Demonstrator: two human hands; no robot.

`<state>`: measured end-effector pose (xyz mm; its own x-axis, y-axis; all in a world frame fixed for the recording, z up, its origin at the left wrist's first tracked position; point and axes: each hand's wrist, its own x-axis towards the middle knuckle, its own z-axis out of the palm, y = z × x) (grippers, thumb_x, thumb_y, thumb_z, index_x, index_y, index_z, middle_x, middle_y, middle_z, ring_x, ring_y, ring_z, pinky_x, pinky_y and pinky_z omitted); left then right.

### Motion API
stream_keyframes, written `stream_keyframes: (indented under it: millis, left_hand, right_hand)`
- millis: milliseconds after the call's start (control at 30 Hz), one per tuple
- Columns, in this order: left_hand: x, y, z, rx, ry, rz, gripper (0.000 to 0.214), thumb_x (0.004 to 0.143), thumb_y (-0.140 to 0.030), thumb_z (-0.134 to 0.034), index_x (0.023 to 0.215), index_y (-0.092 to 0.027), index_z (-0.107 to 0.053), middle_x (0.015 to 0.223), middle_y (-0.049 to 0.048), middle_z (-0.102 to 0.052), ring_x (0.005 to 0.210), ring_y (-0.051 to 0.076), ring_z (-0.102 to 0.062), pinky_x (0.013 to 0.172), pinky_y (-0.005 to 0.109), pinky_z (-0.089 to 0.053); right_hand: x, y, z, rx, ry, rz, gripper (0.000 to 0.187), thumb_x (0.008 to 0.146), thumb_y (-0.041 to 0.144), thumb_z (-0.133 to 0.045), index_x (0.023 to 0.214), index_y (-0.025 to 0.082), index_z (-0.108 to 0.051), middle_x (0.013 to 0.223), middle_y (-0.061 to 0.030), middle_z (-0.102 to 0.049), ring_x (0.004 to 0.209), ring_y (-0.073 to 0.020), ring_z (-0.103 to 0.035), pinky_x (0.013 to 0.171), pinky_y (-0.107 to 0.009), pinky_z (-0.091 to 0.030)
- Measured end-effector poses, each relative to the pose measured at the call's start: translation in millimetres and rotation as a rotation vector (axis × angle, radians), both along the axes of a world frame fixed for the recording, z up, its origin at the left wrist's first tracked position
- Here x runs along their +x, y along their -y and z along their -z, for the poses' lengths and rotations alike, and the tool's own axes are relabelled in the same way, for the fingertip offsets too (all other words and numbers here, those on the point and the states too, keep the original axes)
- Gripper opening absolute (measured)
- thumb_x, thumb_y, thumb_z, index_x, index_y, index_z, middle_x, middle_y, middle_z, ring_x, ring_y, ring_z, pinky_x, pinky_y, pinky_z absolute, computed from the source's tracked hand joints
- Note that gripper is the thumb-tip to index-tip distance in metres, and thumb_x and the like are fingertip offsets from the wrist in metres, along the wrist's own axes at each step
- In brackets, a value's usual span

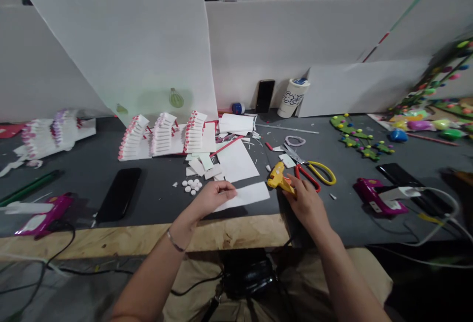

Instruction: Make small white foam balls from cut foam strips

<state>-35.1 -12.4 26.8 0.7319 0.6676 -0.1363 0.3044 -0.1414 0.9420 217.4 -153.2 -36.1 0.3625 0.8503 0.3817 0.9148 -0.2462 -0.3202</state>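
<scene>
Near the front edge of the dark table, my left hand (215, 196) pinches a white paper strip (253, 194) between thumb and fingers. My right hand (306, 202) is wrapped round the handle of a yellow glue gun (278, 176), whose front points up and to the left, just beyond the strip's right end. White round discs (192, 187) lie in a small group left of my left hand. Past the strip is a larger white sheet (238, 160). Scissors (310, 166) with red and yellow handles rest right of the glue gun, partly behind my right hand.
Folded white pieces with red-tipped sticks (162, 134) stand at the back left. A white cup (293, 97) and a phone (265, 96) are against the back board. Another phone (120, 194) lies left. Purple power strips (382, 197) with cables sit at both sides.
</scene>
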Motion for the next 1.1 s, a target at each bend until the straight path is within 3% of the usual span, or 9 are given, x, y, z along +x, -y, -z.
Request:
stream_keyframes:
  millis: [133,300,433,500,700,867,1100]
  left_hand:
    - [-9.0,7.9,0.2,0.095,-0.13,0.131,0.021,0.079,-0.035,-0.06,0.077,-0.016,-0.07,0.073,0.001,-0.066,0.068,0.014,-0.055,0.062,0.023,-0.039]
    - [-8.3,11.2,2.8,0.169,-0.195,0.177,0.024,0.083,-0.035,-0.056,0.078,-0.017,-0.071,0.072,0.0002,-0.068,0.064,0.013,-0.055,0.057,0.021,-0.038]
    - [-7.4,10.0,4.2,0.31,-0.288,0.176,0.024,0.086,-0.035,-0.053,0.083,-0.02,-0.071,0.077,0.0005,-0.071,0.068,0.015,-0.06,0.06,0.023,-0.039]
    - [-7.8,9.4,7.0,0.395,-0.337,0.169,0.023,0.088,-0.035,-0.053,0.086,-0.022,-0.071,0.079,0.0009,-0.072,0.071,0.017,-0.063,0.061,0.024,-0.039]
    - [-7.6,9.5,18.7,0.528,-0.401,0.153,0.023,0.09,-0.035,-0.05,0.088,-0.024,-0.07,0.078,0.0005,-0.073,0.072,0.017,-0.065,0.062,0.023,-0.04]
    - [-6.2,9.0,23.7,0.555,-0.39,0.158,0.026,0.091,-0.036,-0.048,0.089,-0.024,-0.07,0.078,0.0005,-0.073,0.073,0.016,-0.065,0.063,0.023,-0.04]
    - [-6.3,7.7,28.6,0.574,-0.4,0.155,0.026,0.092,-0.038,-0.049,0.088,-0.024,-0.07,0.073,-0.0001,-0.071,0.069,0.017,-0.065,0.06,0.023,-0.039]
  right_hand:
    - [-8.8,4.6,-13.0,0.027,0.034,-0.049,0.041,0.087,0.028,-0.051,0.127,0.017,-0.051,0.107,-0.0152,-0.062,0.101,-0.0307,-0.056,0.085,-0.044,-0.046]
    - [-27.2,4.9,-31.8,0.079,-0.088,-0.272,0.038,0.089,0.028,-0.049,0.126,0.021,-0.052,0.118,-0.0116,-0.061,0.109,-0.0271,-0.054,0.09,-0.042,-0.044]
    - [-22.5,-3.9,-31.5,0.1,-0.051,-0.066,0.021,0.091,0.031,-0.048,0.1,0.018,-0.062,0.097,-0.0115,-0.066,0.091,-0.0264,-0.058,0.079,-0.038,-0.045]
    - [-17.7,-8.8,-29.3,0.074,-0.015,-0.042,0.019,0.091,0.032,-0.049,0.088,0.019,-0.062,0.089,-0.0103,-0.066,0.085,-0.0255,-0.058,0.075,-0.036,-0.043]
    - [-3.5,-24.7,-28.8,-0.013,0.1,0.078,0.019,0.091,0.027,-0.048,0.088,0.018,-0.065,0.086,-0.0091,-0.068,0.084,-0.0247,-0.059,0.072,-0.034,-0.038]
    - [7.0,-42.7,-37.3,-0.123,0.163,0.016,0.021,0.09,0.027,-0.05,0.092,0.018,-0.068,0.086,-0.0075,-0.07,0.08,-0.0225,-0.061,0.067,-0.031,-0.035]
    - [4.0,-57.2,-53.3,-0.273,0.317,-0.065,0.021,0.089,0.022,-0.051,0.078,0.019,-0.068,0.075,-0.0068,-0.069,0.073,-0.0211,-0.06,0.066,-0.031,-0.031]
